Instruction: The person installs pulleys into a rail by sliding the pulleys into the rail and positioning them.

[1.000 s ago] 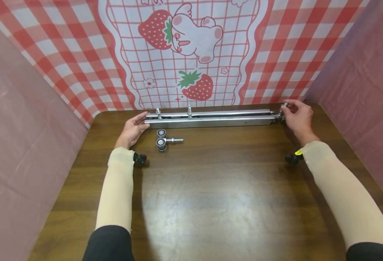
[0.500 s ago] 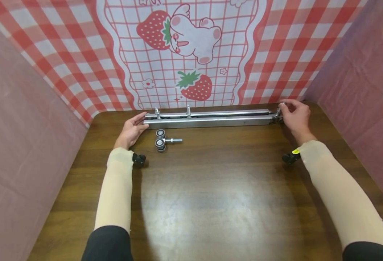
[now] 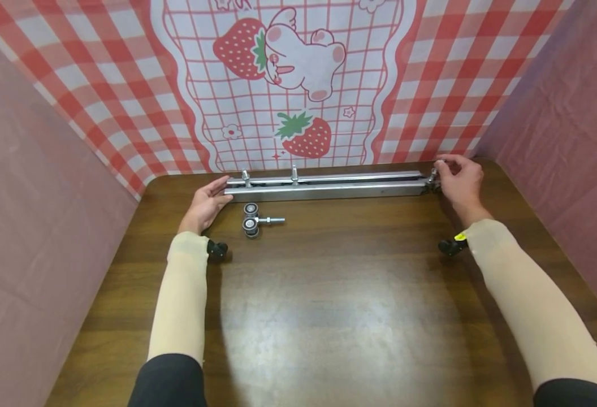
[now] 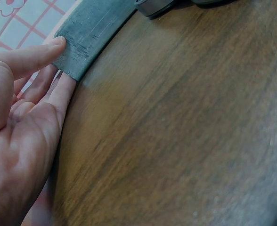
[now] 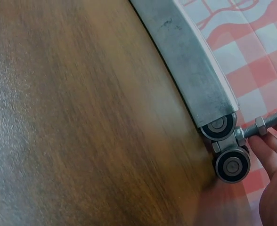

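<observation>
A long silver metal rail (image 3: pixel 324 193) with a slot along its top lies across the far side of the table. My left hand (image 3: pixel 204 204) holds its left end, the thumb on the front face in the left wrist view. At the other end, my right hand (image 3: pixel 462 182) pinches the threaded bolt of a roller trolley (image 5: pixel 232 165). One wheel of that trolley sits partly inside the rail's mouth; another is outside. Two upright bolts (image 3: pixel 294 174) stick up from the slot nearer the left end. A loose roller trolley (image 3: pixel 251 219) lies in front of the rail.
The brown wooden table (image 3: pixel 329 316) ends just behind the rail at a red-checked strawberry cloth (image 3: pixel 303 135). Pink curtains (image 3: pixel 558 102) hang on both sides.
My right hand has shifted slightly left, bringing the roller trolley closer into the rail's right end. The left hand, rail and loose trolley stay in place.
</observation>
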A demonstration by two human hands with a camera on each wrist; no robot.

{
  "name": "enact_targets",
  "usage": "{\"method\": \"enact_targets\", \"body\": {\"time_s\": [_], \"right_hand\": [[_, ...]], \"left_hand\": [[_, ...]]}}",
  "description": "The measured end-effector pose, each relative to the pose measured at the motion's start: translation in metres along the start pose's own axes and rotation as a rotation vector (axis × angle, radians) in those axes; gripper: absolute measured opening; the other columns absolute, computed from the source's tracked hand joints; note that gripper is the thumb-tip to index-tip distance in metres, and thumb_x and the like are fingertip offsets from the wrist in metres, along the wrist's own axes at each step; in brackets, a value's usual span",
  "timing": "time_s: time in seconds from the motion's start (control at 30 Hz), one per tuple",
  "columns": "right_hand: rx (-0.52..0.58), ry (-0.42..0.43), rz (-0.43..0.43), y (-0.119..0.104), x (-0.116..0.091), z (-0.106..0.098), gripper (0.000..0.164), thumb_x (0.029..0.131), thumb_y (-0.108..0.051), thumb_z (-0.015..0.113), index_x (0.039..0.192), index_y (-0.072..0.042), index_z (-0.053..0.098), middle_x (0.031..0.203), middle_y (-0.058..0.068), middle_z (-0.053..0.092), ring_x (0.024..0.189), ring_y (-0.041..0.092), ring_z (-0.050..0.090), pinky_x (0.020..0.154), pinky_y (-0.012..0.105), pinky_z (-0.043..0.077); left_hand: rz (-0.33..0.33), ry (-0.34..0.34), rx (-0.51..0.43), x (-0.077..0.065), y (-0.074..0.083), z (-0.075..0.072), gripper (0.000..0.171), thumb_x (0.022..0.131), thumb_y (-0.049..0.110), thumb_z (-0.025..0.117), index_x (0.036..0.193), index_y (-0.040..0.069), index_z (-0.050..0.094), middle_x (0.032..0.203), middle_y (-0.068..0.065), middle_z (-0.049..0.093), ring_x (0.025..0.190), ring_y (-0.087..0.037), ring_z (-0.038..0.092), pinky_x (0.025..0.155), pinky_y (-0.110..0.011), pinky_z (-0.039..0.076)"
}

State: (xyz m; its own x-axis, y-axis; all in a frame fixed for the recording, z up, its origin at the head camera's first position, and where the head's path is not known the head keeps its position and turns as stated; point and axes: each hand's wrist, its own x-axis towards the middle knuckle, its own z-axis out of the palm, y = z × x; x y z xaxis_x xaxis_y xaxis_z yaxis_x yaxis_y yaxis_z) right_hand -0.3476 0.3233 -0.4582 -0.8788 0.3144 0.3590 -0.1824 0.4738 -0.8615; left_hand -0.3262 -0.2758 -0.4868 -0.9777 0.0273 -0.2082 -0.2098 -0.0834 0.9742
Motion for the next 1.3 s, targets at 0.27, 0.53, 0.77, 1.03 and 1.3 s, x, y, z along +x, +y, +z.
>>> {"method": "enact_targets", "body": {"time_s": [0.27, 0.53, 0.77, 1.03, 1.3], "right_hand": [[-0.052, -0.074, 0.008, -0.006, -0.002, 0.000, 0.037, 0.112, -0.023, 0.069, 0.131, 0.007, 0.078, 0.073, -0.042, 0.059, 0.064, -0.018, 0.058, 0.062, -0.001, 0.052], [-0.026, -0.152, 0.028, -0.011, -0.004, 0.001, 0.043, 0.115, -0.027, 0.065, 0.132, 0.011, 0.076, 0.077, -0.039, 0.062, 0.069, -0.016, 0.064, 0.066, -0.002, 0.055], [0.018, -0.179, -0.017, -0.017, -0.007, 0.009, 0.038, 0.114, -0.017, 0.065, 0.128, 0.017, 0.074, 0.077, -0.039, 0.064, 0.068, -0.015, 0.064, 0.065, -0.001, 0.057], [-0.095, -0.183, -0.047, -0.025, -0.007, 0.012, 0.037, 0.114, -0.024, 0.068, 0.125, 0.010, 0.078, 0.080, -0.035, 0.061, 0.069, -0.018, 0.060, 0.066, -0.003, 0.053], [-0.197, -0.171, -0.124, -0.031, -0.010, 0.024, 0.032, 0.112, -0.026, 0.071, 0.121, 0.003, 0.082, 0.103, 0.014, 0.082, 0.076, -0.019, 0.053, 0.073, 0.002, 0.044]], "left_hand": [[-0.003, 0.001, -0.009, -0.001, 0.000, 0.002, 0.073, 0.110, -0.014, 0.053, 0.177, 0.007, 0.032, 0.189, -0.016, 0.024, 0.176, -0.025, 0.027, 0.140, -0.029, 0.040], [-0.004, -0.003, 0.011, -0.001, -0.002, -0.001, 0.074, 0.110, -0.014, 0.053, 0.177, 0.009, 0.032, 0.190, -0.015, 0.021, 0.177, -0.025, 0.023, 0.141, -0.030, 0.039], [0.007, -0.006, 0.007, 0.000, -0.003, 0.000, 0.073, 0.110, -0.014, 0.053, 0.177, 0.006, 0.032, 0.190, -0.016, 0.022, 0.177, -0.024, 0.023, 0.142, -0.031, 0.037], [0.011, -0.008, 0.000, 0.000, -0.002, 0.001, 0.073, 0.110, -0.015, 0.052, 0.177, 0.005, 0.030, 0.190, -0.016, 0.022, 0.176, -0.025, 0.025, 0.140, -0.028, 0.040], [0.009, -0.004, -0.002, 0.000, -0.002, 0.000, 0.073, 0.110, -0.015, 0.052, 0.177, 0.004, 0.030, 0.189, -0.017, 0.025, 0.175, -0.026, 0.028, 0.140, -0.028, 0.040]]}}
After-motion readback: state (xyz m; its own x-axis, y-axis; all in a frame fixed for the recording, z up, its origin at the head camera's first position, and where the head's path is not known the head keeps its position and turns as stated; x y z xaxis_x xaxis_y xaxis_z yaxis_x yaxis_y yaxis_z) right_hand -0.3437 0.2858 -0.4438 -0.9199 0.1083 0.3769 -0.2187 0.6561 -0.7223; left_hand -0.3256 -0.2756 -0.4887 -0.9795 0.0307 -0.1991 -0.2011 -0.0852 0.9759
